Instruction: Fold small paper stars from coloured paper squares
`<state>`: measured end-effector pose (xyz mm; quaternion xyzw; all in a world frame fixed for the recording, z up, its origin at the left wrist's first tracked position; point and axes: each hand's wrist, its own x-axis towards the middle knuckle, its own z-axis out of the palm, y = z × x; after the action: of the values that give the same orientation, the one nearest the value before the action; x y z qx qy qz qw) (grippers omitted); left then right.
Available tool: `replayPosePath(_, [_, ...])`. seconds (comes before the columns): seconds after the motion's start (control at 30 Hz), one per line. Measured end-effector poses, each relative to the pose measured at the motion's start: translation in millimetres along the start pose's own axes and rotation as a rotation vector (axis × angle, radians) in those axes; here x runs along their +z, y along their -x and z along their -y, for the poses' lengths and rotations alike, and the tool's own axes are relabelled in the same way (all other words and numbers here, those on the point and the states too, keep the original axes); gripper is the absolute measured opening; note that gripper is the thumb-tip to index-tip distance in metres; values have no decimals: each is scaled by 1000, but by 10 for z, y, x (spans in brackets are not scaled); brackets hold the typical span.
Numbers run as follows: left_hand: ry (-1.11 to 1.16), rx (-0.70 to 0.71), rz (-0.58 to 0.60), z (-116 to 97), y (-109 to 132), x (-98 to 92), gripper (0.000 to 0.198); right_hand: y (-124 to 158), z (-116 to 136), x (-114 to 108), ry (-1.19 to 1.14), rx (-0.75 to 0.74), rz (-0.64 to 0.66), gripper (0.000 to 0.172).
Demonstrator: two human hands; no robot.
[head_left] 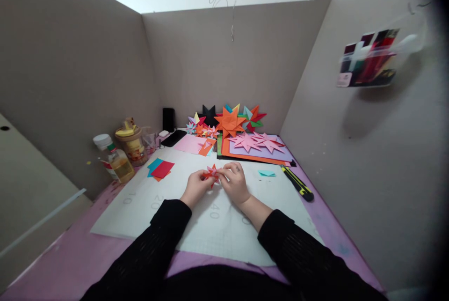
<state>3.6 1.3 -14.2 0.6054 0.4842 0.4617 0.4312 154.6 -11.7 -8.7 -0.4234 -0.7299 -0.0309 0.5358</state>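
Note:
A small folded paper star in red-orange and pink is pinched between both hands above the white sheet. My left hand grips its left side, fingers closed. On its right side, my right hand pinches a point with thumb and fingertips, partly covering it. A folded turquoise paper piece lies to the right of my right hand. Left of my left hand rests a small stack of red, blue and orange paper.
Finished paper stars stand against the back wall, and pink stars lie on coloured sheets. A yellow-black utility knife is at the right. A glue bottle, a yellow-lidded jar and a black phone line the left. Grey panels enclose the desk.

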Motion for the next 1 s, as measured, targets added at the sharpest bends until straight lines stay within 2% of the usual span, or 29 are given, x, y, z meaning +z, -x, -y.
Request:
replayPosePath(0.1, [88,-54,16,-6,-7,0,25,20,-19,10,51,-66,24,17])
replayPosePath(0.23, [125,-71,51,-31,6,5,26,36,-56,45,76,-57,61,20])
replayPosePath(1.0, [104,-37,65,-43,23,5,20,1,15,7,17,-17,125,10])
